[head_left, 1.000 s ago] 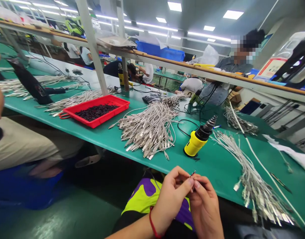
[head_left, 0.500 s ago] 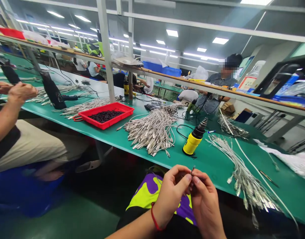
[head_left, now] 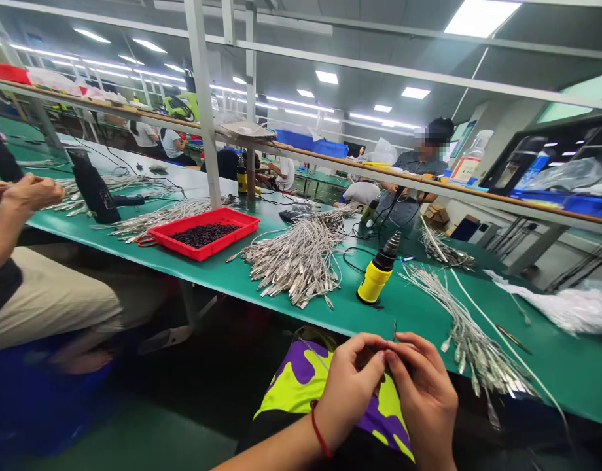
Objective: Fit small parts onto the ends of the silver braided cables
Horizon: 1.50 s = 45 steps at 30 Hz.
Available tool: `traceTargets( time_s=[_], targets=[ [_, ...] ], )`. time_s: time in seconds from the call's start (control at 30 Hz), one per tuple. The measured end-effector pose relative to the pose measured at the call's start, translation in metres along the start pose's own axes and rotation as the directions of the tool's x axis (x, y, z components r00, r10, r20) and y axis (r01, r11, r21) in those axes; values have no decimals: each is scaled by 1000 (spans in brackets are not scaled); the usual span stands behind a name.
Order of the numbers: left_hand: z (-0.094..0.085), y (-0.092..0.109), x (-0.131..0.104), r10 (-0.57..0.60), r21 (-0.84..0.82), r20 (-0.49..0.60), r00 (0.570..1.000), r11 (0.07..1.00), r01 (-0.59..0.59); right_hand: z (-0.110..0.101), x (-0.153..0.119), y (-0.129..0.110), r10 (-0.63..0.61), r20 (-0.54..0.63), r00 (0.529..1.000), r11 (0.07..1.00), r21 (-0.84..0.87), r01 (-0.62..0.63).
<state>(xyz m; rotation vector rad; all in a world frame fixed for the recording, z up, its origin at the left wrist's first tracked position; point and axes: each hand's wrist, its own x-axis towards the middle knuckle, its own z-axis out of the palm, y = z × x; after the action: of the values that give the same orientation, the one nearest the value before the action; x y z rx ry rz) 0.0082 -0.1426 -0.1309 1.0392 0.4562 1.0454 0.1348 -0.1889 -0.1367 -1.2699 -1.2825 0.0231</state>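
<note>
My left hand (head_left: 353, 376) and my right hand (head_left: 423, 392) meet above my lap, both closed, fingertips pressed together. Between them they pinch the end of a thin cable; its fine wires (head_left: 394, 329), one greenish at the tip, stick up above the fingers. The rest of what they grip is hidden by the fingers. Just beyond my hands, on the green table (head_left: 330, 317), a yellow heat gun (head_left: 374, 281) stands with its metal nozzle up. A heap of grey USB cables (head_left: 296, 261) lies to its left, and another bundle of cables (head_left: 468, 333) to its right.
A red tray (head_left: 207, 252) of small black pieces sits left of the heap. A shelf (head_left: 330, 157) runs above the table. Tweezers (head_left: 514, 340) and a plastic bag (head_left: 566, 304) lie at right. Co-worker's hands (head_left: 29, 193) are at far left, near a black heat gun (head_left: 95, 193).
My hands have shifted slightly right and down in view, still pinched together. More of the thin wires shows above my fingertips. The whole view has turned a little.
</note>
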Motion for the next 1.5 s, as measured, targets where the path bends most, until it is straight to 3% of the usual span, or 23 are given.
traceTargets(
  time_s=[0.17, 0.43, 0.6, 0.7, 0.93, 1.17, 1.27, 1.37, 1.43, 1.5],
  targets=[
    [-16, 8, 3, -42, -36, 5, 999, 998, 43, 5, 7, 6, -89, 115, 989, 990, -101, 101],
    [-46, 12, 20, 19, 46, -57, 998, 999, -16, 25, 24, 15, -166, 285, 944, 961, -168, 220],
    [-65, 11, 44, -42, -164, -89, 995, 986, 27, 38, 49, 21, -241, 449, 861, 883, -266, 386],
    [-79, 14, 56, -75, -184, -131, 989, 982, 50, 47, 64, 25, -244, 533, 810, 840, -301, 451],
    [-97, 8, 81, -169, -166, -136, 976, 975, 146, 68, 82, 45, -238, 480, 844, 817, -371, 442],
    [-97, 12, 88, -222, -195, -73, 972, 959, 205, 60, 88, 67, -293, 593, 750, 853, -192, 486],
    [-101, 17, 84, -197, -131, -96, 976, 974, 184, 66, 91, 66, -316, 565, 762, 851, -187, 491],
    [-102, 22, 78, -170, -46, -142, 975, 985, 165, 78, 89, 57, -306, 486, 819, 876, -194, 442],
    [-99, 26, 75, -73, 112, -199, 977, 989, 97, 84, 85, 50, -275, 415, 867, 902, -199, 382],
    [-95, 30, 73, 110, 331, -211, 971, 943, -35, 86, 82, 45, -291, 362, 886, 912, -175, 371]
  ],
)
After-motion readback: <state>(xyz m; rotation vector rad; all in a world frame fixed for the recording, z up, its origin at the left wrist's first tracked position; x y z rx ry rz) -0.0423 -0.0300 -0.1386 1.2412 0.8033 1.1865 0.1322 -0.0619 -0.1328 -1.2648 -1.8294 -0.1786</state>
